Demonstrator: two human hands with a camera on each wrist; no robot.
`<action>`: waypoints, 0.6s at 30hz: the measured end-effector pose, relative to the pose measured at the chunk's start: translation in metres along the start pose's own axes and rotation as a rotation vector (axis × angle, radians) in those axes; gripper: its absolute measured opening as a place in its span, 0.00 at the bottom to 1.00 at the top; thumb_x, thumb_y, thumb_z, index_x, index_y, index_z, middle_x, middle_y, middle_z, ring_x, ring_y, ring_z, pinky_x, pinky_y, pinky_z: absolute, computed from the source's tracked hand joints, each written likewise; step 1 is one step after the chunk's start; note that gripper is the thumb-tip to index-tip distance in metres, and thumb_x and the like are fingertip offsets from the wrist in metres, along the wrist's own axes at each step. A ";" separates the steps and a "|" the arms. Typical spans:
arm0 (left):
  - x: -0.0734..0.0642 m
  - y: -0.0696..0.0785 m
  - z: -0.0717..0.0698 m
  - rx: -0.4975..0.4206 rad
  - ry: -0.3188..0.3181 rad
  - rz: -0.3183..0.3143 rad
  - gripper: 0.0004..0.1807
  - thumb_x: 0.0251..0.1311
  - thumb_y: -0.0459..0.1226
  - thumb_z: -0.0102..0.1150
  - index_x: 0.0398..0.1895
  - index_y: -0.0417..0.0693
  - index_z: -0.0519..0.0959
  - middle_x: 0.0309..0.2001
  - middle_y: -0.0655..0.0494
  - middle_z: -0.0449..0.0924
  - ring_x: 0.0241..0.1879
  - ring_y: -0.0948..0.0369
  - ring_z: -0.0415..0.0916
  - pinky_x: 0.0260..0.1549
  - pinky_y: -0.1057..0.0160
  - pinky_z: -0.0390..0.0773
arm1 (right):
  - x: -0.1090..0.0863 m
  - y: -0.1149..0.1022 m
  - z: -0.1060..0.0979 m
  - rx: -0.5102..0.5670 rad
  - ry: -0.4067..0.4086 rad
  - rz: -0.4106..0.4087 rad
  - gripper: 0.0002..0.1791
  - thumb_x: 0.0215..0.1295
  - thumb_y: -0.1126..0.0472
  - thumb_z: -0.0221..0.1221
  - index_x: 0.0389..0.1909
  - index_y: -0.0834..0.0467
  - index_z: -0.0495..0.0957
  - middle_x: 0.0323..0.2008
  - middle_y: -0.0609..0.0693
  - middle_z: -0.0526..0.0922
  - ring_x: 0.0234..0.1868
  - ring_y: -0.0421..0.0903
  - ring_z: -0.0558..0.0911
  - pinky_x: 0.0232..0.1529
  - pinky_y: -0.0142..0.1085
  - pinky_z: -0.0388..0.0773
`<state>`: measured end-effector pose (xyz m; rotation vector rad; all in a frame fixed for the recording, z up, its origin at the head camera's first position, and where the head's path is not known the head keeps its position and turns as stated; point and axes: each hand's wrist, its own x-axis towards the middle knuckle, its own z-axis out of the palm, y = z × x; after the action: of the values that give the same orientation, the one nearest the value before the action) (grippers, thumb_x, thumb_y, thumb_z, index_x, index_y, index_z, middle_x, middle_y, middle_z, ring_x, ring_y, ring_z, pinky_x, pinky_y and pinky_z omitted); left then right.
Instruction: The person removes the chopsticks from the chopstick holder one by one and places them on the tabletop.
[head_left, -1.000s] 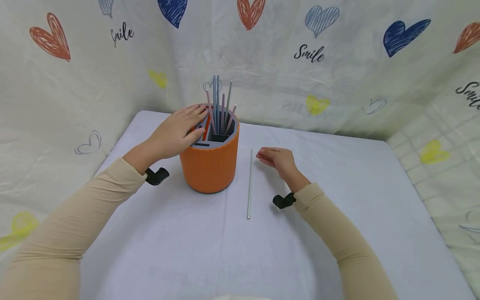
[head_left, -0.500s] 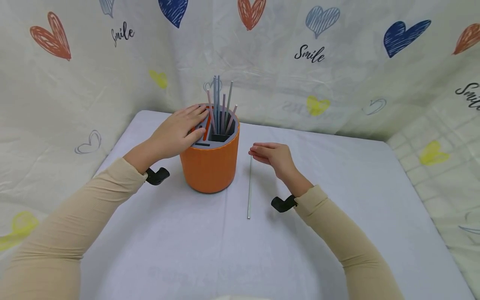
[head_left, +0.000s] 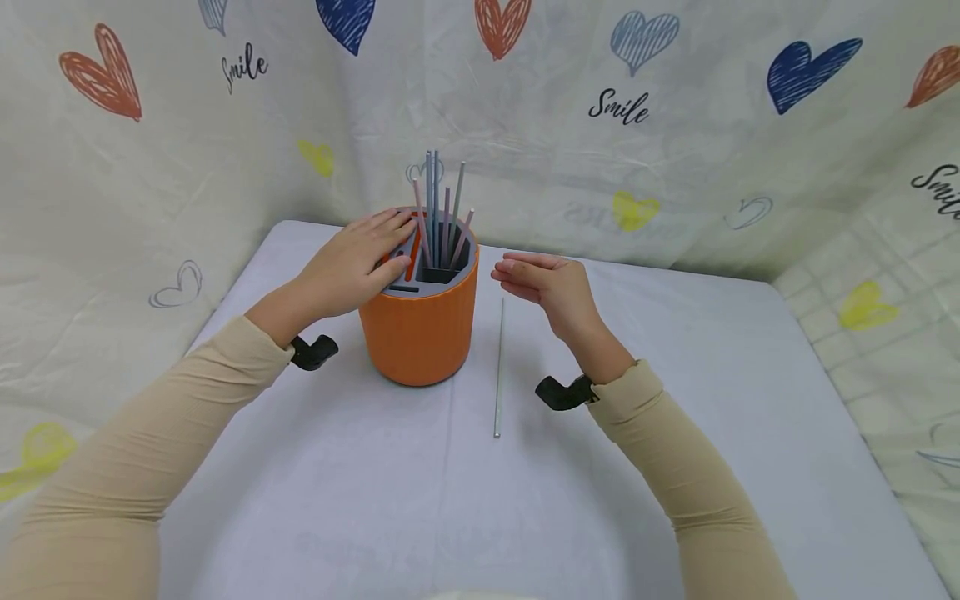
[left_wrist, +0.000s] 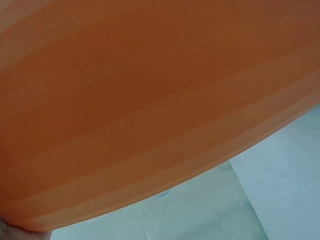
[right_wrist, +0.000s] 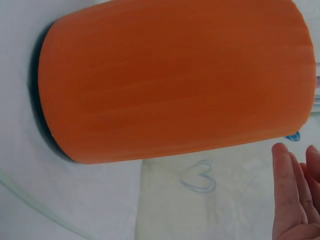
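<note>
An orange ribbed holder (head_left: 420,337) with a grey divided top stands upright on the table. Several thin sticks (head_left: 437,200), bluish, pinkish and greenish, stand in its right compartment. My left hand (head_left: 341,267) rests on the left side of the top, fingers spread over an orange-edged slot. The holder's orange wall (left_wrist: 160,95) fills most of the left wrist view. To the right of the holder, my right hand (head_left: 551,292) hovers with fingers fairly straight and holds nothing. Below its fingertips a pale green stick (head_left: 499,371) lies on the table, also seen in the right wrist view (right_wrist: 45,207).
A white cloth (head_left: 360,500) covers the table. Behind and beside it hangs a pale curtain (head_left: 540,158) printed with hearts and "Smile". Each wrist carries a black camera mount, such as the right one (head_left: 562,393).
My right hand has risen and shifted slightly left, from beside the lying stick's far end to above it. My left hand, the holder and the sticks have stayed in place.
</note>
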<state>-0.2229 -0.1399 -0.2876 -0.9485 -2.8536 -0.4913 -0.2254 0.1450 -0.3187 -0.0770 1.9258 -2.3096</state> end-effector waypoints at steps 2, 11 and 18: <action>-0.001 -0.001 0.000 0.000 0.001 0.000 0.31 0.70 0.49 0.34 0.71 0.43 0.53 0.73 0.50 0.48 0.73 0.51 0.41 0.72 0.54 0.42 | -0.001 -0.005 0.004 0.017 0.001 -0.004 0.14 0.53 0.66 0.66 0.41 0.66 0.82 0.34 0.54 0.86 0.40 0.51 0.85 0.46 0.40 0.80; 0.000 -0.001 0.000 0.000 -0.008 -0.005 0.31 0.70 0.49 0.33 0.71 0.44 0.52 0.73 0.50 0.47 0.73 0.52 0.41 0.72 0.54 0.41 | -0.010 -0.028 0.012 0.087 -0.005 -0.056 0.15 0.52 0.66 0.66 0.42 0.66 0.82 0.35 0.55 0.86 0.39 0.50 0.85 0.46 0.39 0.80; 0.000 -0.001 0.001 0.005 0.000 0.006 0.31 0.70 0.49 0.34 0.71 0.43 0.53 0.73 0.49 0.48 0.73 0.51 0.42 0.72 0.55 0.41 | -0.013 -0.036 0.022 0.079 -0.013 -0.059 0.22 0.52 0.65 0.66 0.50 0.65 0.79 0.42 0.55 0.84 0.45 0.49 0.84 0.48 0.38 0.79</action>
<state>-0.2239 -0.1405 -0.2884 -0.9560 -2.8496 -0.4827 -0.2120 0.1320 -0.2792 -0.1421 1.8475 -2.4140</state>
